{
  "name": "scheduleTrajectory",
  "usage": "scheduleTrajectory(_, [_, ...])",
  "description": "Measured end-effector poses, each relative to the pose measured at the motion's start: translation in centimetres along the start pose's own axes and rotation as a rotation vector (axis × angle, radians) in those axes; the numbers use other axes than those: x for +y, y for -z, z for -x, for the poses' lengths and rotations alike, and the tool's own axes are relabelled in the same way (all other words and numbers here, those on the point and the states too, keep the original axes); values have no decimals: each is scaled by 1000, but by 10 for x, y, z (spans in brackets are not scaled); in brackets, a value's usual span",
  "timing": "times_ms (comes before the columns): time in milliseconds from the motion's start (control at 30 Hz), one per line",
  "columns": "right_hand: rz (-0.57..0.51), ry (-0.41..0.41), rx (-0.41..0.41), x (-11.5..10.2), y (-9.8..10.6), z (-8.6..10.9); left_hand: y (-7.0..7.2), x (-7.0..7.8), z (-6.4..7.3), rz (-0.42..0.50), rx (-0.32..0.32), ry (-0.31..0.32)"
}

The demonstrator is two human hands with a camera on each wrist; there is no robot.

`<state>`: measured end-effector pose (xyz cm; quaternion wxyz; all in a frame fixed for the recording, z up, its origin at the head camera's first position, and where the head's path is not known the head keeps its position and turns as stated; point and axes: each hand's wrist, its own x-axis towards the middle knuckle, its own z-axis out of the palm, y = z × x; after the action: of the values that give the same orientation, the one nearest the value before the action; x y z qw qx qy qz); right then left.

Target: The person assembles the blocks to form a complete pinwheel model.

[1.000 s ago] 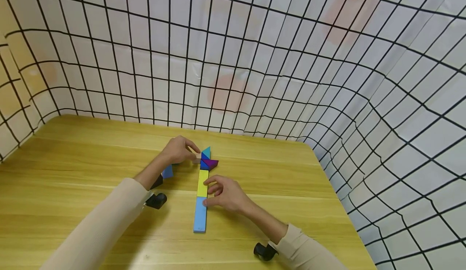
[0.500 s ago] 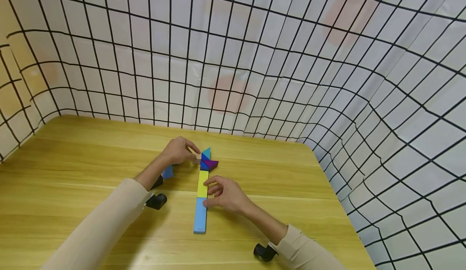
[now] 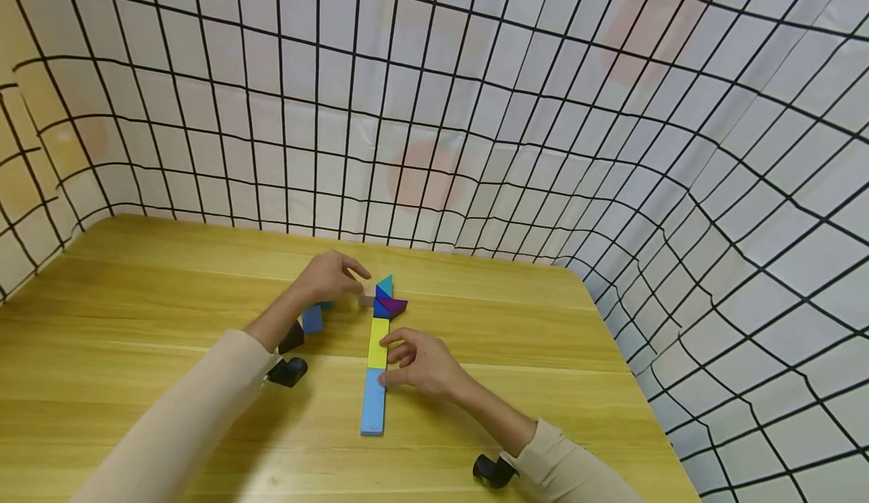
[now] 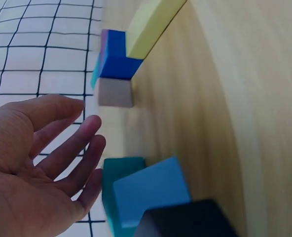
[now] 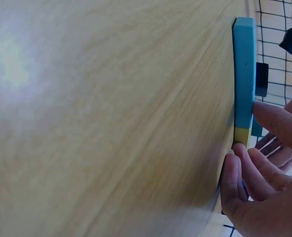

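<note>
Head view: a row of blocks on a table (image 3: 516, 329), with the yellow block (image 3: 378, 348) as landmark. The light blue block (image 3: 373, 405) abuts its near end; past its far end lie the dark blue piece (image 3: 377, 310), the purple piece (image 3: 397, 305) and the turquoise piece (image 3: 387, 285), with the tan block (image 3: 366, 302) beyond it to the left. The right hand (image 3: 426, 363) touches the yellow block's right edge, thumb on light blue, grip relaxed. The left hand (image 3: 326, 277), beyond the yellow block to the left, has a loosely spread grip holding nothing. The loose blue block (image 3: 312, 320) and the teal block (image 4: 121, 168) lie left of it. Alignment appears in hand; the next move probably calls for steady right fingers while the left grip narrows on a block.
</note>
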<state>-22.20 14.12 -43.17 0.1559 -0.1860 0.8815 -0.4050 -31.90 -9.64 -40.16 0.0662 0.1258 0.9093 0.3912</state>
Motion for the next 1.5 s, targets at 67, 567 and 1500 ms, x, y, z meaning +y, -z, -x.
scheduleTrajectory(67, [-3,2,-2,0,0,0,5,-1,2,9,-8,-3])
scheduleTrajectory(567, [2,17,7,-1,0,1,45,-21,32,-45,-52,-24])
scheduleTrajectory(1500, [-14,33,4,-2,0,2,43,-44,46,-68,-12,-17])
